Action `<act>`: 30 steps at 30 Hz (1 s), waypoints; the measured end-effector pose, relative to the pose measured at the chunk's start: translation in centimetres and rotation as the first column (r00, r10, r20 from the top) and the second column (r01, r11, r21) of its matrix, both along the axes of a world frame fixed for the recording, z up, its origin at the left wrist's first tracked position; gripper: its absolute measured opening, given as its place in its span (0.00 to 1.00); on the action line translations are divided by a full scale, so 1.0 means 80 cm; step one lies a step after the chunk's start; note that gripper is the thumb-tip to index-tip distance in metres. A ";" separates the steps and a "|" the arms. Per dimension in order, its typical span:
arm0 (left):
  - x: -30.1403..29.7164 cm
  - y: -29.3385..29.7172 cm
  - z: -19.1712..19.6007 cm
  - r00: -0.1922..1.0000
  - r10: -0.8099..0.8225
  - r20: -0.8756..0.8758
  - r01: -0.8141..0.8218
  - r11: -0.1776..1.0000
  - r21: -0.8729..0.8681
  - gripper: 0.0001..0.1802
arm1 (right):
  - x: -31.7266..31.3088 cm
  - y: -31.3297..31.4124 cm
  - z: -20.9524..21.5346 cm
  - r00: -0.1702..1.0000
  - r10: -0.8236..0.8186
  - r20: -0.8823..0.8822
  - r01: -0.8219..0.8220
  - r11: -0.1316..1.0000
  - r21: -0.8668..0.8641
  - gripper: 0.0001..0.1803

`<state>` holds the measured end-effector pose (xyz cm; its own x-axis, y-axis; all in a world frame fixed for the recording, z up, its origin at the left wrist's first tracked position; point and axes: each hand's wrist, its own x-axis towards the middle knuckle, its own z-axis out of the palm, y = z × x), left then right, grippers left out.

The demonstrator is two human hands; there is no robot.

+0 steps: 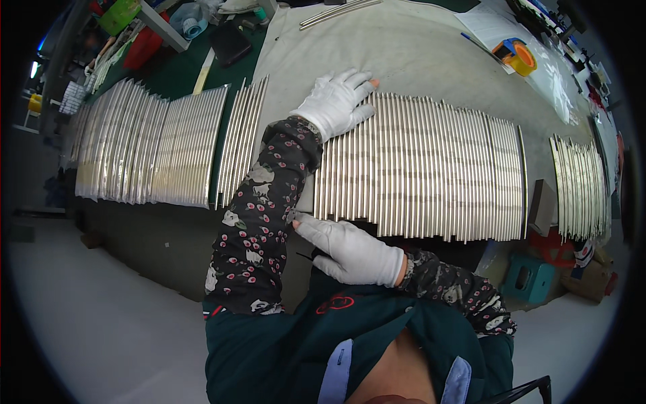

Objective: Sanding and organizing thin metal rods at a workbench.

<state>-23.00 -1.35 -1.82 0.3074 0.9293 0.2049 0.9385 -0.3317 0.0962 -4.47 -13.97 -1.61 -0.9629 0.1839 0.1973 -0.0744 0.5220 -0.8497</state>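
Observation:
A wide row of shiny metal rods (pixel 437 168) lies side by side on the cloth-covered table (pixel 404 47). My left hand (pixel 333 104), in a white glove with a bare fingertip, rests over the far ends at the row's left side, its fingers stretched out. Close to the near left corner of the row is my right hand (pixel 353 254), also gloved. Its fingers point left, with the thumb apart below them and nothing visible between. A smaller group of loose rods (pixel 243 138) lies left of my left forearm.
Rods in clear plastic (pixel 188 148) fill the table's left. At the right stand a dark block (pixel 542 205) and another rod stack (pixel 579 188). Farther back are yellow tape (pixel 521 59), a blue pen (pixel 476 44) and several rods (pixel 340 13). A teal stool (pixel 528 277) stands below right.

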 end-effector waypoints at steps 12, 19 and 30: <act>0.001 -0.005 0.006 1.000 -0.030 -0.002 0.030 0.999 -0.027 0.29 | 0.044 -0.010 0.038 0.980 -0.055 0.193 -0.042 0.886 0.462 0.22; 0.000 -0.006 0.001 0.999 -0.022 -0.040 0.024 0.999 0.035 0.29 | 0.030 0.011 0.049 0.955 -0.165 -0.247 0.270 0.826 0.495 0.13; 0.001 -0.003 -0.001 1.000 -0.011 -0.003 0.011 0.999 0.043 0.27 | 0.001 0.023 0.033 0.918 -0.380 -0.116 0.317 0.526 0.789 0.17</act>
<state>-22.92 -1.61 -1.90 0.3183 0.9162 0.2436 0.9349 -0.3460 0.0795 -4.38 -12.15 1.04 -0.8725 0.3121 0.3759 0.3003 0.9495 -0.0915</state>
